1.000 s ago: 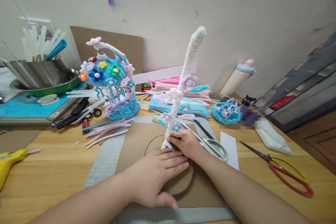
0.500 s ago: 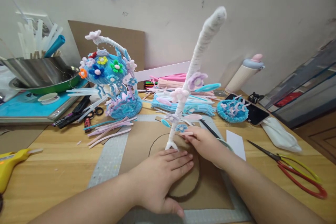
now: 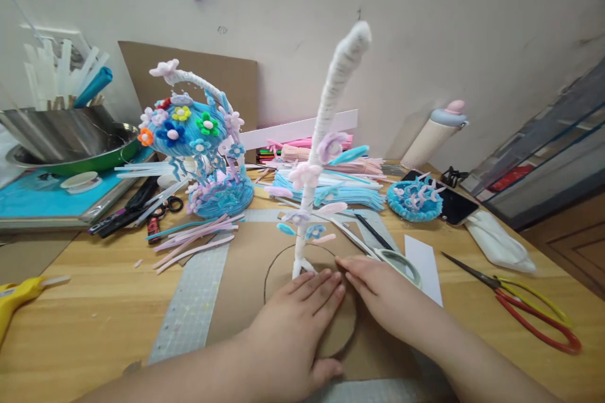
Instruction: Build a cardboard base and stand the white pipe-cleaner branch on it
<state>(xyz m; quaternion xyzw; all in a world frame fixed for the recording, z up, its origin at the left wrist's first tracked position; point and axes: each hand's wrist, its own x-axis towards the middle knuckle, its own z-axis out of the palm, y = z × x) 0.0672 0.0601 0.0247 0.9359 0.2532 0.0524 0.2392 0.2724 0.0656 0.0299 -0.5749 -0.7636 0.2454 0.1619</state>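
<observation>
A white wrapped stem (image 3: 325, 107) with pipe-cleaner flowers (image 3: 304, 176) and small leaves rises from the brown cardboard sheet (image 3: 236, 315), leaning slightly right. Its split foot stands within a dark drawn circle, part of it behind my fingers. My left hand (image 3: 307, 321) lies flat over the circle, fingertips touching or beside the stem's foot; no object shows in it. My right hand (image 3: 378, 286) rests at the circle's right edge, its fingers stretched toward the line, nothing visible in them. Both palms are hidden.
Behind stands a finished blue pipe-cleaner lamp shape (image 3: 189, 126). Bundles of pipe cleaners (image 3: 331, 189) lie at the back. Red-and-yellow-handled scissors (image 3: 515, 302) and a tape roll (image 3: 401, 264) are at right; a yellow glue gun (image 3: 19, 299) sits at left.
The stem has swung left and stands more upright. My right hand has drawn back from beside the pink leaf to the circle's edge. My left hand remains over the circle.
</observation>
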